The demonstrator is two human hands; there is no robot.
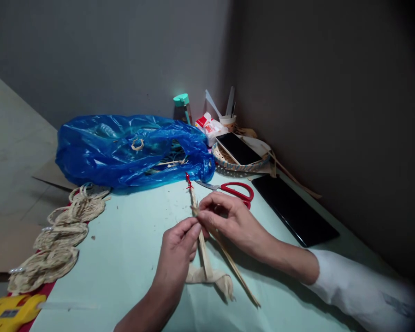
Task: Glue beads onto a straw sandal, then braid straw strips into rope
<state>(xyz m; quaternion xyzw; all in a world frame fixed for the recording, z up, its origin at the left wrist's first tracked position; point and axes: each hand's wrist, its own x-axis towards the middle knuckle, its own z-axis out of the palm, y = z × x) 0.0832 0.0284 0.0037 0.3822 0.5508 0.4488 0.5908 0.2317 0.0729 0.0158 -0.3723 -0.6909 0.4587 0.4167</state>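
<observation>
1. Lying at the near left edge of the bench (124, 258): a yellow glue gun (12, 311), a translucent stick (69, 305) projecting rightward.
2. Loose straw strands (237, 269) trail nearward from the hands, beside a curled strip (224, 282).
3. Left hand (176, 242): thumb and fingers pinching the straw braid (193, 198) at mid-bench.
4. Right hand (233, 221): fingers closed on the braid, just above the left; a red tie (188, 180) marks its far end.
5. Looped straw pieces (60, 235), in a row, left.
6. Red-handled scissors (237, 185), partly hidden; black tablet (293, 210), right.
7. Blue bag (100, 152); woven basket (228, 165) bearing a phone (239, 148).
8. Tissue pack (210, 129), cup (228, 122), green-lidded bottle (181, 108).
</observation>
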